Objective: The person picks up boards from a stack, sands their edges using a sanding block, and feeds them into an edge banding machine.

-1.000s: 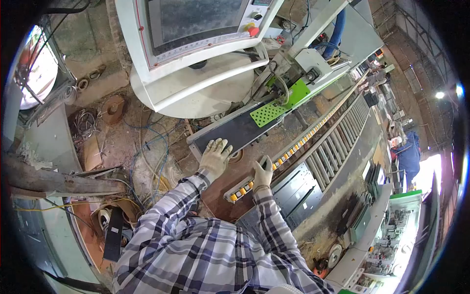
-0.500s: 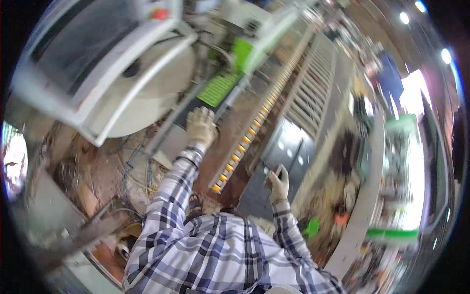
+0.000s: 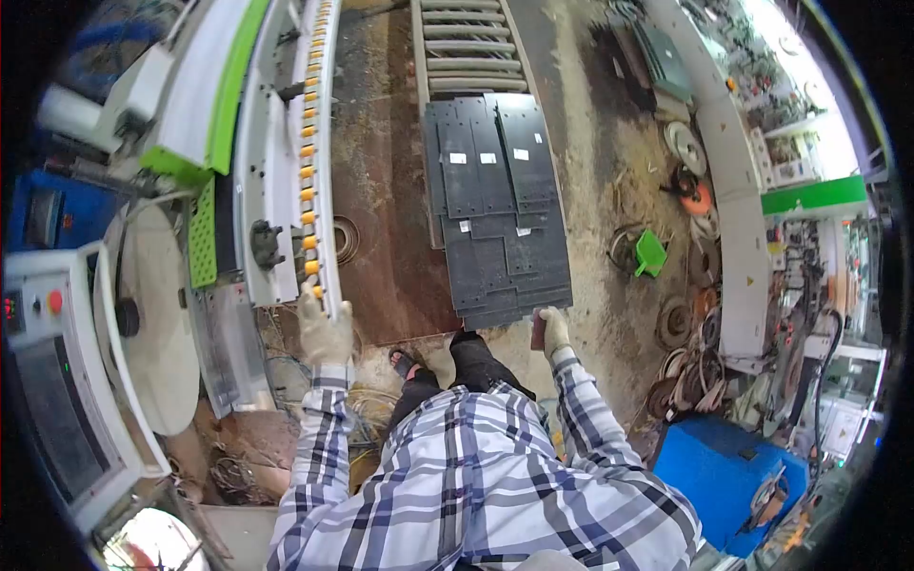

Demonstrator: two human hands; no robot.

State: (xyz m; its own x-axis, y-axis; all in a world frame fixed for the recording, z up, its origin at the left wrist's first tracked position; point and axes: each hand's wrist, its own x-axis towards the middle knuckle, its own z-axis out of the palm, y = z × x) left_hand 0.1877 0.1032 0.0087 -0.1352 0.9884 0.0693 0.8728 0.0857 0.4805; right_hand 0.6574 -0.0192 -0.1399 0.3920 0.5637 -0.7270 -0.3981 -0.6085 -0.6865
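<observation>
My left hand (image 3: 326, 331), in a pale work glove, is at the near end of a narrow rail (image 3: 325, 219) lined with yellow rollers. Its fingers are apart and appear to rest against the rail end. In my gloved right hand (image 3: 555, 329) is a small flat reddish-brown block (image 3: 539, 331), gripped between thumb and fingers. Just beyond that hand lie stacked dark grey panels (image 3: 505, 255), several bearing small white labels. They rest on a roller conveyor (image 3: 474, 45).
At left stand a machine with a green guard (image 3: 202, 233), a large pale disc (image 3: 157, 324) and a control panel (image 3: 57, 381). Cables lie by my feet. To the right are a green scoop-like piece (image 3: 650, 254), coiled edging rolls (image 3: 678, 324) and a blue box (image 3: 728, 481).
My view has swung round, so the conveyor now runs straight ahead. My left hand has gone from beside the green perforated plate to the roller rail's end. The right hand still grips the block.
</observation>
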